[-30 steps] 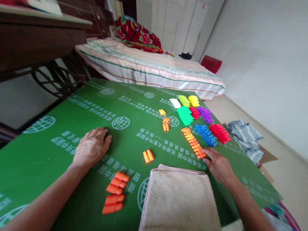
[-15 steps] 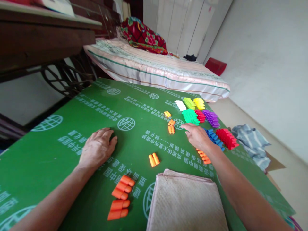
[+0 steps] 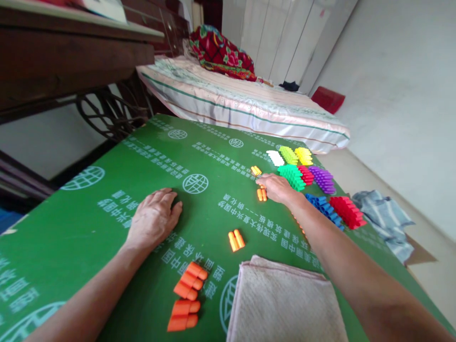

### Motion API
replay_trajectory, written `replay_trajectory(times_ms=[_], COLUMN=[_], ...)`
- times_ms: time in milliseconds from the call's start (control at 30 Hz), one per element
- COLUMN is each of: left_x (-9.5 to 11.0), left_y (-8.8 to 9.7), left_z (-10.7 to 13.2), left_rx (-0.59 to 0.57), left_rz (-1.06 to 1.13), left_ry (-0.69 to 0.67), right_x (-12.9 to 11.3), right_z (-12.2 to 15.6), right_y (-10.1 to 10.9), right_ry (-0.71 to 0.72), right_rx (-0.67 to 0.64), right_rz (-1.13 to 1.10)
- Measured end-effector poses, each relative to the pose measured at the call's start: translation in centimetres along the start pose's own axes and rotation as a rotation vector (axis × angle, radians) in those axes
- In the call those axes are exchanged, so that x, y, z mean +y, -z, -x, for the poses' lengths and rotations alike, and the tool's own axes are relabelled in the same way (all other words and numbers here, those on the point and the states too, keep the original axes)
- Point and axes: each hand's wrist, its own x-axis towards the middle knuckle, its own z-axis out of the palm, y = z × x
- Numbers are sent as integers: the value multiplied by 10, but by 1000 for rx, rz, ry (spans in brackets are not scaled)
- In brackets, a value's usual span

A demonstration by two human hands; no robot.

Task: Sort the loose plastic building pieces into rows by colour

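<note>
Orange pegs (image 3: 261, 194) — 2 short cylinders, beside right hand (image 3: 276, 187)

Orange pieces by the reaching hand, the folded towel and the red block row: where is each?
orange pieces (image 3: 261, 194), head view, middle of the pair below the fingers.
folded towel (image 3: 285, 304), head view, its top face.
red block row (image 3: 347, 211), head view, middle of the row.

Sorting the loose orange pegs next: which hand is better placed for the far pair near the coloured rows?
Right. The right hand already reaches the far orange pegs; the left hand lies flat on the green board, well short.
</note>
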Motion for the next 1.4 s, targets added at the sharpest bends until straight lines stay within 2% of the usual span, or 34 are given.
replay_trajectory(times_ms=[267, 567, 833, 1233, 1400], left_x=[1, 4, 5, 5, 5], left_y=[1, 3, 3, 3, 4], left_z=[-1, 0, -2, -3, -2], left_rx=[-4, -27, -19, -28, -24], left_rz=[7, -1, 3, -23, -12], left_ry=[10, 30, 23, 18, 8], right_x=[1, 15, 28, 33, 39], right_z=[-4, 0, -5, 3, 6], right_y=[8, 3, -7, -12, -12], right_ry=[-212, -318, -87, -10, 105], right_rx=[-61, -33, -113, -86, -53], right_rz=[9, -170, -206, -201, -282])
